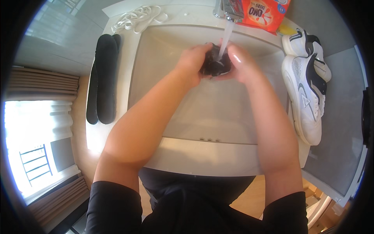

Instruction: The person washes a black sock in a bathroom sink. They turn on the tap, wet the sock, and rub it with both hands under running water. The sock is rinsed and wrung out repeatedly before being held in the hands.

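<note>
Both of my hands hold a wet black item [215,65], perhaps cloth, under the running water of the chrome faucet [232,14]. My left hand [193,63] grips its left side, and my right hand [241,63] is against its right side with wet, shiny skin. The stream lands on the item between my hands, over the upper part of the grey sink basin [210,117]. What exactly the item is cannot be told, as my fingers cover part of it.
Two black insoles [106,84] lie overlapping on the left counter, with white shoelaces [136,18] behind them. White sneakers [305,102] stand along the right edge. An orange OMO detergent bag [264,14] is beside the faucet, near a yellow-green object [286,30].
</note>
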{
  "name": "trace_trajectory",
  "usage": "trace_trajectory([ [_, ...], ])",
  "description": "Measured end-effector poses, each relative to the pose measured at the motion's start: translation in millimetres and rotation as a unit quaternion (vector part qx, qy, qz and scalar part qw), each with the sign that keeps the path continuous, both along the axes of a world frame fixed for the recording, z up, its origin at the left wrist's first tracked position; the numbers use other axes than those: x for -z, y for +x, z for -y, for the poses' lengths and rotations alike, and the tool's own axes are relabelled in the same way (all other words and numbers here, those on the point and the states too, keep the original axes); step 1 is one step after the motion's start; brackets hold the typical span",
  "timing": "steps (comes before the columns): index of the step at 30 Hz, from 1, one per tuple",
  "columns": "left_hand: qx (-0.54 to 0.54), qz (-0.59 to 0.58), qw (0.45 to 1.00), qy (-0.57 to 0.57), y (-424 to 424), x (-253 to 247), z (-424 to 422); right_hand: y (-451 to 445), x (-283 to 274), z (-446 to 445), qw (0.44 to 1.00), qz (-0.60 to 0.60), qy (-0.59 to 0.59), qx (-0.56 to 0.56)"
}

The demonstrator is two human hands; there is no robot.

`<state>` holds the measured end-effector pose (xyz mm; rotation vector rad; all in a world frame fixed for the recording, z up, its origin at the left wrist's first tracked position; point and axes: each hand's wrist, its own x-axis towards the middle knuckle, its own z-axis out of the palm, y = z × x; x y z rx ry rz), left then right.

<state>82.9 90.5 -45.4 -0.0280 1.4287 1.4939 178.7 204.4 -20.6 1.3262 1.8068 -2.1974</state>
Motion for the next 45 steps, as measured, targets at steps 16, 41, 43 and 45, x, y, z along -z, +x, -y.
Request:
trace_trajectory([
  [16,0.096,-0.040,0.988,0.111,3,4,-1,12,27,-56,0.993,-0.077,-0.058,0.064],
  [41,0.196,-0.689,0.687,0.125,20,-7,6,5,18,-4,0.913,-0.219,-0.293,0.182],
  [43,0.207,-0.713,0.661,0.108,20,-9,2,6,17,-3,0.901,-0.209,-0.319,0.206],
  [45,0.190,-0.683,0.699,0.095,18,-14,6,4,16,7,0.909,-0.214,-0.313,0.175],
])
